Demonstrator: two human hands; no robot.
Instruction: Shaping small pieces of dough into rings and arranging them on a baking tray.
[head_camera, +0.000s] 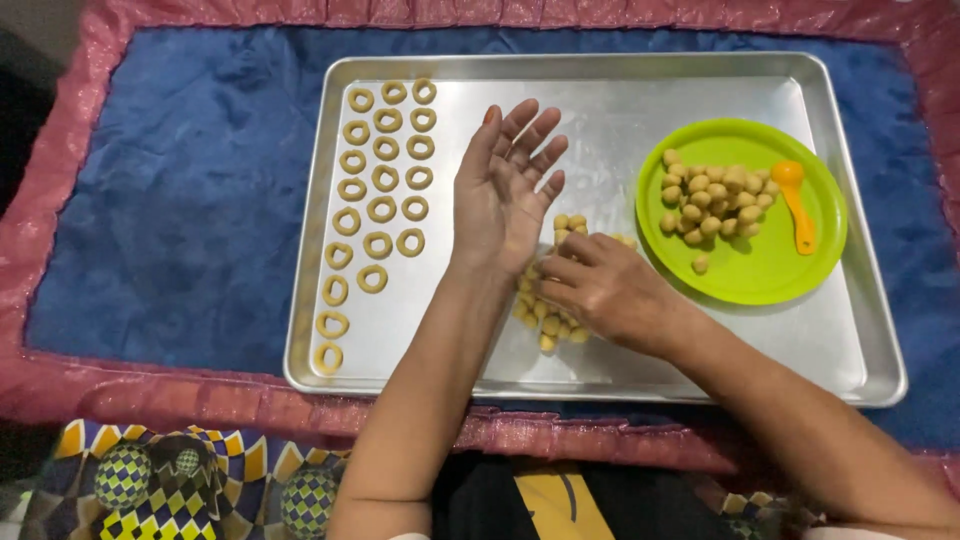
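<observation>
Right now I judge I'm picking a dough ball from the loose pile under my right hand, whose fingers are curled onto it; whether they pinch one I cannot tell. My left hand hovers open-palmed just above. Finished rings lie left of it, the green plate right. Bare tray beyond my fingertips gives room.

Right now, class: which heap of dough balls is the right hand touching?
The loose heap on the bare metal tray, under the right hand, not the heap on the green plate.
</observation>
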